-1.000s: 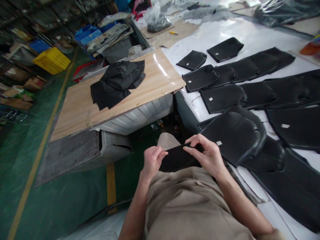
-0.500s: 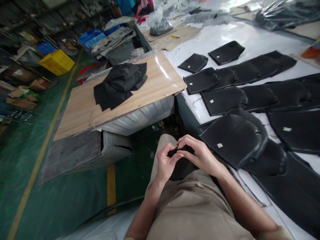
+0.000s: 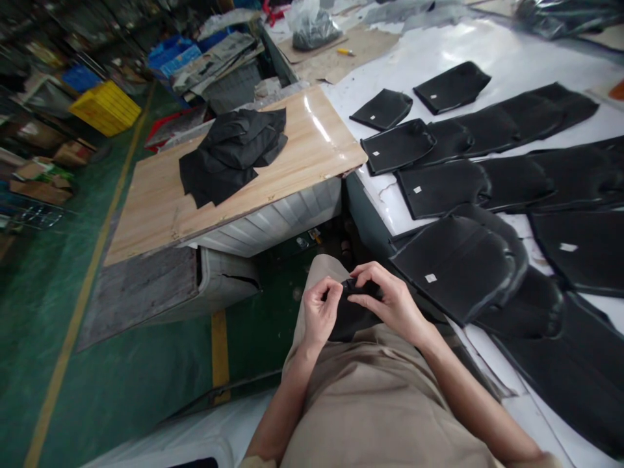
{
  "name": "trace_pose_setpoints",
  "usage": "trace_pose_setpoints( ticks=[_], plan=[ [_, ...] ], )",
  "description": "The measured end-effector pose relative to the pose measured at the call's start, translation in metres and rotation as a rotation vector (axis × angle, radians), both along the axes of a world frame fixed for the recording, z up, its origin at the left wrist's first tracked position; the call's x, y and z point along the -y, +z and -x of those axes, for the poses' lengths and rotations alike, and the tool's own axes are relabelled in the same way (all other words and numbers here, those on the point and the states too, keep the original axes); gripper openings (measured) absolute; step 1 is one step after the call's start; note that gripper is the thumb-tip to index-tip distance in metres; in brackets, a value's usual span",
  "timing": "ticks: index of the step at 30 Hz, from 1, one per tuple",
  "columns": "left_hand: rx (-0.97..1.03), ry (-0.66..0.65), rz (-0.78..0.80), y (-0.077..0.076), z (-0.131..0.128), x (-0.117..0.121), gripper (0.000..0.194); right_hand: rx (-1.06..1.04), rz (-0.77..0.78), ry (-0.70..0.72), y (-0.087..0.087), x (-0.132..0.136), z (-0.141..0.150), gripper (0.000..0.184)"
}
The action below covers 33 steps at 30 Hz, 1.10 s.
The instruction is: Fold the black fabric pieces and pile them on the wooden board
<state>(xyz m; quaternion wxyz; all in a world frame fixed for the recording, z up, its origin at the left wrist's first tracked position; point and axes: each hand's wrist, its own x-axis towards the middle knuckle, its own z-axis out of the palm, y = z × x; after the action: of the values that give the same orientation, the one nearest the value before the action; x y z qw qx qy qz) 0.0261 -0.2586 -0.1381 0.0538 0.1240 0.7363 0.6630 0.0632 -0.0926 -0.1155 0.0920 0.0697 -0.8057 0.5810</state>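
A black, leather-like piece (image 3: pixel 349 320) lies over my lap, its upper edge raised between my two hands. My left hand (image 3: pixel 320 313) pinches that edge between thumb and fingertips. On the other side, my right hand (image 3: pixel 392 305) grips the same piece, fingers curled over the top and thumb below. A small gap separates the two hands. Close to my right forearm, stacked black padded panels (image 3: pixel 453 266) with a small white label lie on the white table.
More black panels (image 3: pixel 443 185) overlap in rows along the white table (image 3: pixel 507 49). To the left, a wooden board (image 3: pixel 146 221) bears a pile of black pieces (image 3: pixel 234 153). A yellow crate (image 3: pixel 106 107) stands on the green floor, and a yellow-handled cutter (image 3: pixel 346 51) lies farther back.
My hands have moved slightly apart along the edge of the black piece, so more of it shows between them. The view has shifted a little.
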Motion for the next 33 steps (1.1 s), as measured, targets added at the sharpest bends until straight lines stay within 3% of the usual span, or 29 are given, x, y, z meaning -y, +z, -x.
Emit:
trace_pose_setpoints(
  ticks=[5,11,21,29,33],
  plan=[
    [0.077,0.039,-0.004,0.002,0.0,-0.002,0.041,0.081,-0.034,0.038,-0.006,0.0,-0.001,0.019],
    [0.16,0.035,-0.031,0.003,0.001,-0.003,0.04,0.018,0.021,-0.014,-0.009,0.005,-0.002,0.018],
    [0.286,-0.004,-0.062,0.002,0.004,-0.007,0.021,-0.022,-0.077,0.028,-0.014,0.003,0.0,0.009],
    [0.28,0.015,-0.046,-0.003,0.005,-0.008,0.014,-0.006,-0.035,0.012,-0.017,0.005,0.0,0.009],
    [0.29,0.012,-0.042,-0.003,0.005,-0.008,0.014,0.046,0.06,0.011,-0.014,0.003,0.001,0.012]
  ],
)
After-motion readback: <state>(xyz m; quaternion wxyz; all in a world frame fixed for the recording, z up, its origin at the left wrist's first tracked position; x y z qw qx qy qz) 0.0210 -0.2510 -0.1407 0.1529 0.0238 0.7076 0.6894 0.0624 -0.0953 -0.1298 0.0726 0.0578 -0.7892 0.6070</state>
